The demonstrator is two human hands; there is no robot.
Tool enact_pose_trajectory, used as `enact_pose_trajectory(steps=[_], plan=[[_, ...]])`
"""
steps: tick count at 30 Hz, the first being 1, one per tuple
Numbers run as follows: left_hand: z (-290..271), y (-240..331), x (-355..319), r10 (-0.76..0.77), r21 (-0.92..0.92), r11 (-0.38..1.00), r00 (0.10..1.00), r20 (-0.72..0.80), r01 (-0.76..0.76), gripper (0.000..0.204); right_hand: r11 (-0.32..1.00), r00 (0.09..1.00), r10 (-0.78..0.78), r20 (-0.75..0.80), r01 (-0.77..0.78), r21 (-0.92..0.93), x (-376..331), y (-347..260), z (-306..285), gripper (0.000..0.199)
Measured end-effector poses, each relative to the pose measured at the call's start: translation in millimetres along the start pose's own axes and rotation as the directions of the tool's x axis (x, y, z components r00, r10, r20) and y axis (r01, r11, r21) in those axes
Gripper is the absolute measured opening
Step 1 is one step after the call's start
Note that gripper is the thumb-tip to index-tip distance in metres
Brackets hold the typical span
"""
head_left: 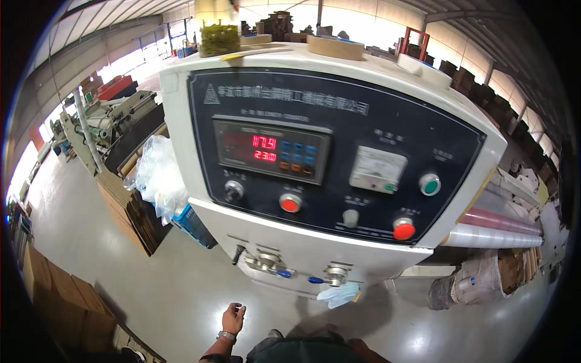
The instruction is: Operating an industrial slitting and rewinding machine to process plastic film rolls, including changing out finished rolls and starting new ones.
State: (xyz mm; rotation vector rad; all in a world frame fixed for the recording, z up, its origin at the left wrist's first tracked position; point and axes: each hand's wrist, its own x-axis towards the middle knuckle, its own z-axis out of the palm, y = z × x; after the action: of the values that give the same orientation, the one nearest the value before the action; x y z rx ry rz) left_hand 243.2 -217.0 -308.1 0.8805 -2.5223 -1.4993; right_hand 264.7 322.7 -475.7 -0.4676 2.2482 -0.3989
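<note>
My left hand (pixel 233 318) hangs low in front of the machine, a metal-band watch on its wrist. Its fingers are loosely curled with a gap by the thumb, and I make out nothing held. Part of my right forearm (pixel 365 349) shows at the lower edge; the hand itself is out of view. Ahead stands a white machine cabinet with a dark control panel (pixel 345 145). The panel carries a red-lit digital counter (pixel 272 148), a dial meter (pixel 378 169), a green button (pixel 430 184) and two red buttons. Blue-handled valves (pixel 266 261) sit below.
A pale blue glove (pixel 339 294) hangs under the valves. Tape rolls (pixel 336 47) lie on top of the cabinet. At left are flat cardboard (pixel 124 209), a blue crate (pixel 195 227) with clear plastic film, and brown cartons (pixel 66 302). Film rolls (pixel 493 236) are at right.
</note>
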Motion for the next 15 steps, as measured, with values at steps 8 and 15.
enact_pose_trajectory(steps=[8,15], plan=[[-89.8,-13.9,95.2,-0.009,-0.007,1.000,0.990,-0.138,0.008,0.032,0.402,0.957,0.224,0.185,-0.264,0.877,96.0,-68.4,-51.7,0.030],[-178.9,-80.7,161.4,-0.134,0.056,0.987,0.962,-0.239,0.151,0.031,0.887,0.996,-0.024,0.081,-0.017,0.462,182.8,-148.0,-83.6,0.030]])
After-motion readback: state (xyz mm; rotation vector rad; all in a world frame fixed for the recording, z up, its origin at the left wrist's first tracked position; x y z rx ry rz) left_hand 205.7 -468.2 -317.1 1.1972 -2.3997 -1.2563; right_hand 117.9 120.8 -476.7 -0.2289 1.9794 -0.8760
